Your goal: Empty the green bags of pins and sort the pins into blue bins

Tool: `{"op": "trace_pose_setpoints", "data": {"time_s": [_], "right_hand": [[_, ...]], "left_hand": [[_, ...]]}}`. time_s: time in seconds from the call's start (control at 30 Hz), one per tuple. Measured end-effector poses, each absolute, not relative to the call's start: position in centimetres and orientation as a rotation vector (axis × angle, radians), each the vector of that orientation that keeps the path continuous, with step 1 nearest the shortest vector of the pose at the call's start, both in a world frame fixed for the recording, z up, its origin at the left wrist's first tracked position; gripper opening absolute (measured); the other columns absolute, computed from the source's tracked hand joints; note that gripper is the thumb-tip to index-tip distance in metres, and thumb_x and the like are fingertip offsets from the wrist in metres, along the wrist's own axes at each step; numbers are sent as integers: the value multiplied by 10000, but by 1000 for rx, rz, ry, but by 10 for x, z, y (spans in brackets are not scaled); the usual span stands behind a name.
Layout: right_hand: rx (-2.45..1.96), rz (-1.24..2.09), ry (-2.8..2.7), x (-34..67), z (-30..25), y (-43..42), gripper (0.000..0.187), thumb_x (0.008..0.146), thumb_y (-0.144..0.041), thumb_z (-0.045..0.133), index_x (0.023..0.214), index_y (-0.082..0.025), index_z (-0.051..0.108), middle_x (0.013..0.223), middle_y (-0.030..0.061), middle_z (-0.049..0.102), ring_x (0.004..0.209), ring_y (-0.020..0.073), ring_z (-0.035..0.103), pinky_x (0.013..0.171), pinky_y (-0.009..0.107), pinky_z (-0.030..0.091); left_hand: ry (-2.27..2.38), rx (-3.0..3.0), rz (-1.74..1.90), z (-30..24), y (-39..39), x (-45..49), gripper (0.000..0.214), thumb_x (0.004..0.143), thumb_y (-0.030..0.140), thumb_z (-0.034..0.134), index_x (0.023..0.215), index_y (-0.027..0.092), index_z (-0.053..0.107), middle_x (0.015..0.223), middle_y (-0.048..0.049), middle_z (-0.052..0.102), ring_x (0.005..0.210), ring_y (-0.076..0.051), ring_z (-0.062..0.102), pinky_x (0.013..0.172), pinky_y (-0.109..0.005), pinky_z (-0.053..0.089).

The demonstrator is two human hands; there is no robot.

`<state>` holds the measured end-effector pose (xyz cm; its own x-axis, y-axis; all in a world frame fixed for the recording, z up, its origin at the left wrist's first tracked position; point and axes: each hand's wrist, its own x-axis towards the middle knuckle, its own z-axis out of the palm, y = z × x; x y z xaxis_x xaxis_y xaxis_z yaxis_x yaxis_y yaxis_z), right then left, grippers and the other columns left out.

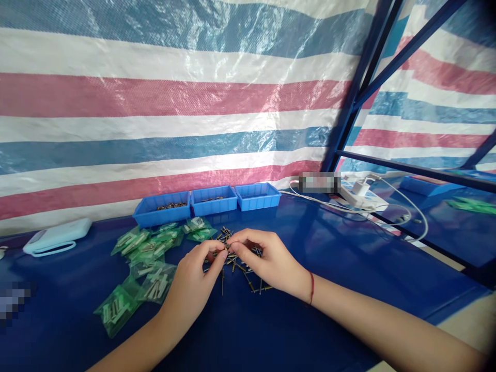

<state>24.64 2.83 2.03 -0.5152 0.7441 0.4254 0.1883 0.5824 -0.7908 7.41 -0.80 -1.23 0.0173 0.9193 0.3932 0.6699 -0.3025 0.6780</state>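
Over a loose pile of thin metal pins (234, 267), some with brass-coloured ends, my two hands meet fingertip to fingertip. My left hand (196, 271) pinches thumb and forefinger together at the pile. From the other side my right hand (273, 258), a red cord at its wrist, is closed in a pinch touching the left fingertips. Whatever small piece sits between the fingers is mostly hidden. Left of the pile lie several green-tinted plastic bags (116, 307) with light-coloured, stick-like pieces inside.
Behind the pile stand three blue bins: a left bin (139, 213) holding small metal parts, a middle bin (215, 206) with a few, and a right bin (259, 199). A light-blue power bank (58, 235) lies left. White cables and a power strip (364, 196) lie right, near a blue metal frame (351, 103).
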Motion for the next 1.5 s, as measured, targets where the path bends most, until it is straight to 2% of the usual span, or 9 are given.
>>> {"op": "trace_pose_setpoints", "data": {"time_s": [0.23, 0.33, 0.47, 0.6, 0.7, 0.87, 1.1, 1.33, 1.5], "right_hand": [[-812, 1078, -1867, 245, 9, 37, 149, 857, -278, 559, 890, -168, 655, 833, 42, 682, 746, 146, 626, 668, 271, 495], [-797, 1073, -1875, 245, 10, 45, 147, 849, -280, 561, 873, -166, 652, 829, 44, 691, 751, 147, 638, 676, 270, 500], [-860, 680, -1752, 235, 21, 76, 151, 842, -277, 556, 881, -165, 650, 866, 51, 703, 756, 150, 648, 684, 269, 501], [-905, 204, -1856, 209, 35, 124, 158, 846, -208, 519, 894, -164, 663, 846, 40, 712, 747, 151, 646, 698, 263, 480], [-906, 120, -1922, 192, 41, 152, 170, 829, -171, 513, 897, -164, 669, 842, 42, 711, 742, 162, 638, 740, 283, 462], [-909, 131, -2029, 197, 44, 145, 197, 797, -155, 525, 934, -166, 666, 872, 40, 706, 678, 152, 611, 709, 289, 443], [-738, 440, -2688, 256, 47, 90, 192, 833, -297, 548, 755, -173, 672, 727, 14, 656, 630, 118, 557, 613, 258, 413], [-1056, 809, -2860, 300, 45, 77, 407, 615, -493, 761, 834, -186, 608, 696, -1, 620, 572, 130, 551, 490, 234, 365], [-1047, 886, -2860, 300, 37, 71, 294, 713, -411, 708, 858, -183, 592, 673, 4, 625, 571, 137, 569, 496, 236, 358]], "left_hand": [[1643, 2017, 1344, -12, -12, 74, 127, 886, 329, 514, 896, 231, 594, 845, 2, 631, 783, -162, 586, 718, -283, 446], [1637, 2023, 1391, -18, -11, 75, 254, 878, 327, 527, 1112, 229, 524, 947, -24, 632, 880, -179, 592, 788, -312, 456], [1689, 2171, 1223, -27, -11, 76, 531, 861, 298, 542, 1345, 203, 344, 1073, -71, 620, 1026, -234, 550, 903, -423, 427], [1708, 2389, 969, -23, -17, 77, 361, 872, 261, 506, 1231, 224, 509, 1163, -74, 601, 1114, -268, 490, 909, -459, 422], [1712, 2462, 894, -19, -20, 77, 314, 867, 249, 509, 1175, 219, 565, 1159, -71, 607, 1107, -264, 489, 896, -450, 432], [1730, 2502, 804, -20, -19, 77, 343, 865, 258, 511, 1198, 190, 558, 1169, -86, 612, 1109, -272, 490, 900, -470, 423], [1730, 2546, 771, -25, -20, 77, 273, 877, 267, 487, 1111, 193, 607, 1166, -74, 608, 1104, -272, 494, 881, -466, 418], [1747, 2575, 752, -24, -18, 77, 290, 884, 270, 472, 1135, 189, 592, 1179, -81, 603, 1118, -274, 487, 880, -464, 414], [1756, 2588, 751, -25, -17, 77, 300, 872, 267, 488, 1145, 201, 593, 1184, -91, 608, 1127, -280, 488, 882, -455, 421]]}}
